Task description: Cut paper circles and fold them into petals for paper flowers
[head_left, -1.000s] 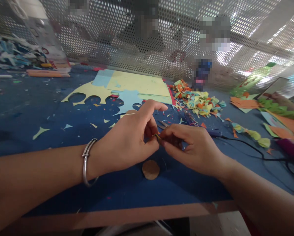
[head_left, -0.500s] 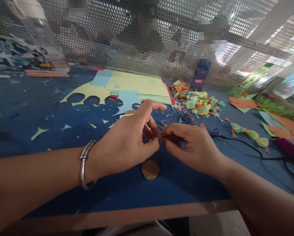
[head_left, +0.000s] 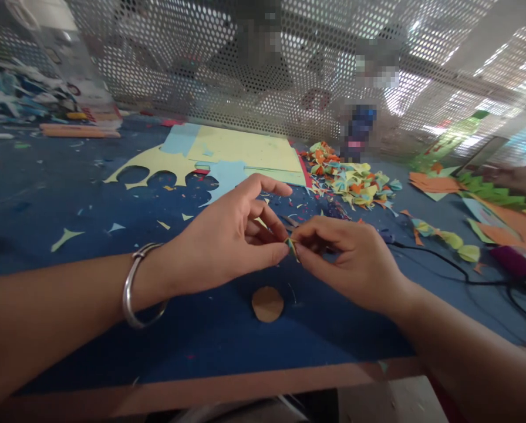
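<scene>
My left hand (head_left: 228,238) and my right hand (head_left: 349,258) meet above the blue table (head_left: 60,200), fingertips pinched together on a small folded paper piece (head_left: 292,245), yellow-green and tiny. My left index finger sticks out straight while the thumb and other fingers pinch. A silver bangle (head_left: 136,288) circles my left wrist. A brown paper disc (head_left: 267,303) lies flat on the table just below both hands.
Yellow and light-blue paper sheets (head_left: 240,154) with cut-out holes lie behind the hands. A heap of small coloured folded pieces (head_left: 355,179) sits at the right rear. A black cable (head_left: 457,269) runs to the right. Orange and green cuttings (head_left: 492,200) lie far right. A perforated metal screen (head_left: 201,64) backs the table.
Both hands have lifted slightly and the left hand has turned, its fingers spreading more. The pinched paper piece stays between the fingertips.
</scene>
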### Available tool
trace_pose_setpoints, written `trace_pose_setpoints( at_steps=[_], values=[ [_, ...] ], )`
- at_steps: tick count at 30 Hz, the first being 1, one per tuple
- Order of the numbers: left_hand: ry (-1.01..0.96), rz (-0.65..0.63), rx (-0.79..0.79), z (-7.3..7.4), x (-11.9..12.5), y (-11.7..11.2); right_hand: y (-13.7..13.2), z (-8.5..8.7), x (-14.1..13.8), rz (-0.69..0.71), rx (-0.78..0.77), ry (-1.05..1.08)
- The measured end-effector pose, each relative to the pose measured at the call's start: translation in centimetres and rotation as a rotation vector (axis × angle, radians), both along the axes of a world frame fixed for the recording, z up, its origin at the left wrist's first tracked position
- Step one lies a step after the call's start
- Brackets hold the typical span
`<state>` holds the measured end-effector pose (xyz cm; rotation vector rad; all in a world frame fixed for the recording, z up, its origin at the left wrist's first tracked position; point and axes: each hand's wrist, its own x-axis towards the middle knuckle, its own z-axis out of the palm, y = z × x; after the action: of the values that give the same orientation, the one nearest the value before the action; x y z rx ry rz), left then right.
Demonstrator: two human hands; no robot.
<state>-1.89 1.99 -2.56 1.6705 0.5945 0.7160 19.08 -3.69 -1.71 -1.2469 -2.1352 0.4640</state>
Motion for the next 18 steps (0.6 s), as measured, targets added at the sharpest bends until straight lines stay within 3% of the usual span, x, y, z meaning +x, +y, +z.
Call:
trace_pose_setpoints(
  at_steps=[7,18],
  values=[
    [-0.022,-0.145,-0.197,0.3,-0.3,1.6,-0.1,0.5,0.4,-0.021,-0.034,0.034],
    [-0.016,-0.155,-0.244,0.8,-0.3,1.7,0.0,0.8,0.5,-0.004,-0.074,0.07]
  ],
)
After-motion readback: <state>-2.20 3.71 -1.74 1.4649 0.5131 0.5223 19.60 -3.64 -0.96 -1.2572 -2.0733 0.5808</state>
